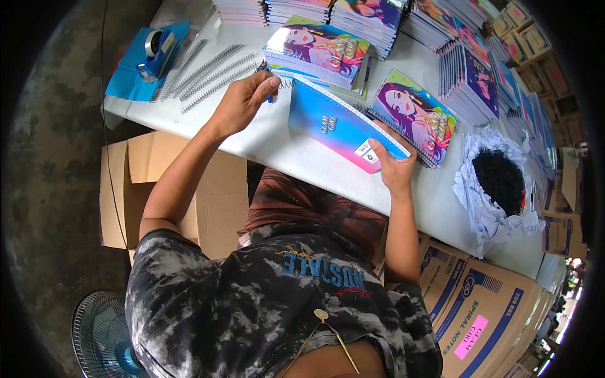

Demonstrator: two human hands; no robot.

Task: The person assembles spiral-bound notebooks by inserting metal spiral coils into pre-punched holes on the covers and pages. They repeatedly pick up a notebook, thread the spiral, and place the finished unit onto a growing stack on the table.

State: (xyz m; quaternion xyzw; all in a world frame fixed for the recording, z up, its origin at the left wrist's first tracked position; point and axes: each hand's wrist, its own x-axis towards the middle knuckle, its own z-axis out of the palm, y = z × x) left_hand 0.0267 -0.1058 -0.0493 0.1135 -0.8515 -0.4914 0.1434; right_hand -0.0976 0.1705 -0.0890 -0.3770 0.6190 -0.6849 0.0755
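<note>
My left hand (251,94) is closed round a small blue-handled tool (271,98) with a dark tip, its exact kind mostly hidden by the fingers. Thumb and fingertips are at the end of a wire coil (287,82) running from the upper left corner of a blue and pink notebook (328,120). That notebook is tilted over the table's front edge, its punched edge facing away from me. At its right end my right hand (394,165) grips it, thumb on the cover. Right beside it lies a spiral notebook (416,116) with an illustrated cover.
Loose wire coils (208,72) lie left on the white table (189,120), near a blue tape dispenser (156,53). Stacked notebooks (321,50) stand behind. Crumpled paper holding black coil scraps (498,179) sits right. Cardboard boxes (466,302) and a fan (104,334) are below.
</note>
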